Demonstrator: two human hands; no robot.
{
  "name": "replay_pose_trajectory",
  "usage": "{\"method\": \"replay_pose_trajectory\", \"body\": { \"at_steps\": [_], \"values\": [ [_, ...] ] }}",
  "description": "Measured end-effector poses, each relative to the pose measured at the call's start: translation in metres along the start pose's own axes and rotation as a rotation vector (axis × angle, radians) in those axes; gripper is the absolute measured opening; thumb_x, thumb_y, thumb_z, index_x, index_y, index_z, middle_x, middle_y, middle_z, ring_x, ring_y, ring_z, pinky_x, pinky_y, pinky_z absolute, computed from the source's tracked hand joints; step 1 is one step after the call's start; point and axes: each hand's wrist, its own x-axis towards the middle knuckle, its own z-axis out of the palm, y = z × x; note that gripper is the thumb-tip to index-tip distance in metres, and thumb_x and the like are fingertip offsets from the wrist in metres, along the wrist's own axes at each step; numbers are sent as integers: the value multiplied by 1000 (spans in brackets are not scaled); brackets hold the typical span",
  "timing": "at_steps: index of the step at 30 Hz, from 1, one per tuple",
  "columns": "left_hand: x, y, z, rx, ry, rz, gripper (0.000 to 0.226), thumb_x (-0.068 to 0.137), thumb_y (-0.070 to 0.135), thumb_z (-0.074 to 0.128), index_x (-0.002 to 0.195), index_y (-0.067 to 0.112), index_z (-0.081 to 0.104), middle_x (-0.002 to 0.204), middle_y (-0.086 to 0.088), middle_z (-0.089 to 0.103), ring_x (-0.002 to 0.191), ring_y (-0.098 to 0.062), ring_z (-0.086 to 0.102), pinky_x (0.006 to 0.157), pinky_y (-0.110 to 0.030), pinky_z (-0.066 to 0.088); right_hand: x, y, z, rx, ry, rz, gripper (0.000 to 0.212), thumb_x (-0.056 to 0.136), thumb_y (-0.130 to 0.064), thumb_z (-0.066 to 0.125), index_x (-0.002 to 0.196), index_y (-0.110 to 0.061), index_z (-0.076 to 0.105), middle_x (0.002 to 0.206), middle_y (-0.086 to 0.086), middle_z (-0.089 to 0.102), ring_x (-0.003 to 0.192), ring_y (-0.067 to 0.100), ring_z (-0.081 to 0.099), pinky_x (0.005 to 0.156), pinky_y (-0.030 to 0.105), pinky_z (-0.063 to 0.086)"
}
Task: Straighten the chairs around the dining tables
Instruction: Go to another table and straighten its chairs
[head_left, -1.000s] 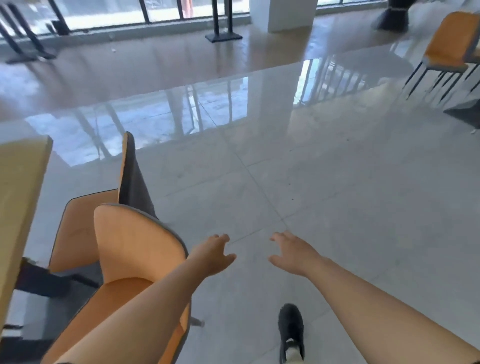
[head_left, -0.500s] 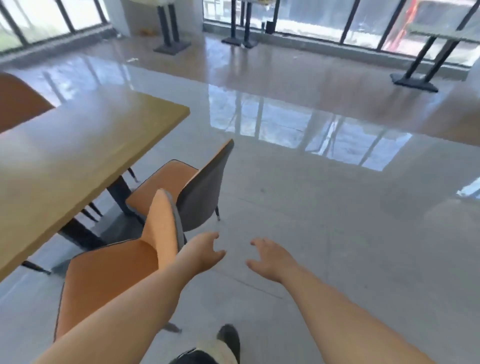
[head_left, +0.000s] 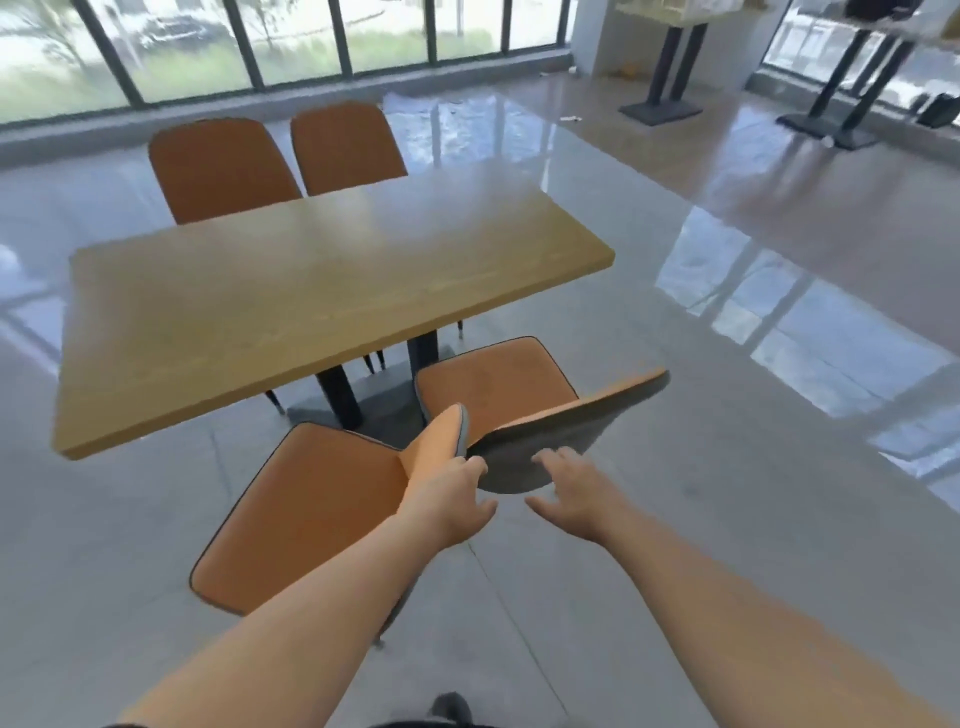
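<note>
The two far chairs (head_left: 275, 161) sit straight at the counter (head_left: 291, 296), but both near chairs (head_left: 311, 509) are askew, and the left hand (head_left: 449, 506) and right hand (head_left: 576, 493) reach out open and empty

Canteen hall — wooden dining table (head_left: 311, 291), orange chairs (head_left: 223, 166)

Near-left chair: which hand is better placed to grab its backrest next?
Left. The left hand is already at the backrest of the near-left chair, fingers open beside its edge. The right hand hovers open by the other chair's grey back.
</note>
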Motion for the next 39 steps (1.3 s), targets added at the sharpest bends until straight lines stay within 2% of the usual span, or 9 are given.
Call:
{"method": "replay_pose_trajectory", "body": {
  "at_steps": [2, 4, 9, 12, 16, 22, 26, 31, 39],
  "values": [
    [8, 5, 3, 29, 69, -7, 32, 87, 44, 70, 110, 23, 65, 157, -7, 35, 151, -31, 18, 116, -44, 35, 20, 11, -18, -22, 18, -84, 56, 92, -45, 62, 140, -19, 48, 132, 3, 53, 119, 23, 56, 97, 39, 50],
    [21, 15, 7, 80, 130, -22, 36, 90, 46, 65, 115, 19, 66, 158, -9, 36, 154, -26, -5, 122, -48, 21, 38, 31, -37, -42, 39, -161, 55, 93, -43, 64, 139, -16, 50, 131, 3, 55, 120, 23, 56, 97, 39, 50],
    [61, 72, 24, -26, 165, -266, 48, 95, 45, 57, 135, 19, 51, 132, -3, 51, 122, -22, 50, 104, -37, 47, 74, 112, -83, -101, 74, -250, 54, 92, -41, 65, 137, -14, 52, 130, 6, 54, 118, 24, 53, 99, 37, 48],
    [82, 108, 39, -28, 262, -388, 47, 93, 49, 58, 125, 17, 47, 123, -6, 49, 110, -22, 50, 96, -39, 50, 93, 161, -105, -201, 39, -313, 54, 91, -48, 62, 134, -16, 53, 130, 4, 54, 119, 24, 51, 100, 40, 46],
    [100, 127, 59, 37, 320, -495, 64, 90, 60, 55, 137, 20, 39, 136, -6, 46, 122, -27, 47, 98, -46, 49, 115, 205, -121, -321, -2, -379, 59, 89, -62, 54, 133, -22, 51, 130, 1, 53, 118, 24, 50, 101, 40, 43],
    [139, 139, 69, 162, 155, -454, 78, 81, 83, 41, 136, 29, 42, 137, 2, 51, 129, -25, 46, 113, -62, 26, 150, 227, -122, -332, -105, -381, 69, 85, -78, 46, 130, -26, 49, 130, 2, 54, 119, 25, 51, 104, 46, 42],
    [165, 130, 61, 224, 47, -415, 71, 75, 90, 37, 116, 33, 51, 111, 7, 60, 98, -17, 56, 98, -49, 45, 171, 234, -114, -285, -167, -378, 64, 81, -80, 50, 119, -27, 51, 119, -2, 59, 104, 21, 55, 96, 41, 48],
    [169, 119, 57, 295, 36, -379, 109, 45, 104, -2, 100, 27, 52, 86, 7, 61, 71, -11, 60, 70, -33, 58, 184, 243, -104, -264, -127, -434, 56, 83, -75, 53, 110, -26, 53, 108, -4, 59, 95, 19, 54, 89, 37, 47],
    [158, 142, 84, 325, 176, -438, 95, 61, 101, 1, 90, 25, 49, 82, 5, 60, 69, -18, 57, 71, -36, 53, 196, 255, -114, -292, -217, -479, 51, 86, -69, 58, 117, -28, 52, 112, -6, 58, 100, 18, 55, 91, 36, 47]
  ]
}}
